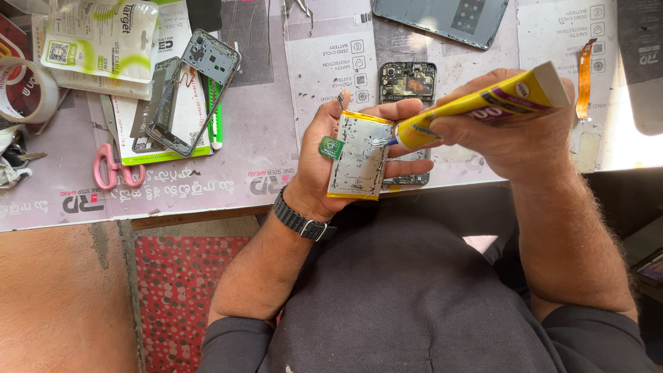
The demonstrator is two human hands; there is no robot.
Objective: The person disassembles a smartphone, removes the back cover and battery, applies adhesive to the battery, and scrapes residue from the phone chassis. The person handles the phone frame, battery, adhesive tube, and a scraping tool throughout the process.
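The single head-worn camera looks steeply down from close above the person's own lap and forearms, facing forward across the near edge of the tabletop (262, 124), so the hands sit mid-frame at short range while the tabletop's far part runs off the top edge.

My left grip (324, 162) holds a battery (360, 156) of dull silvery foil, yellow-edged. At three o'clock, my glue tube (480, 105) is glossy yellow plastic.
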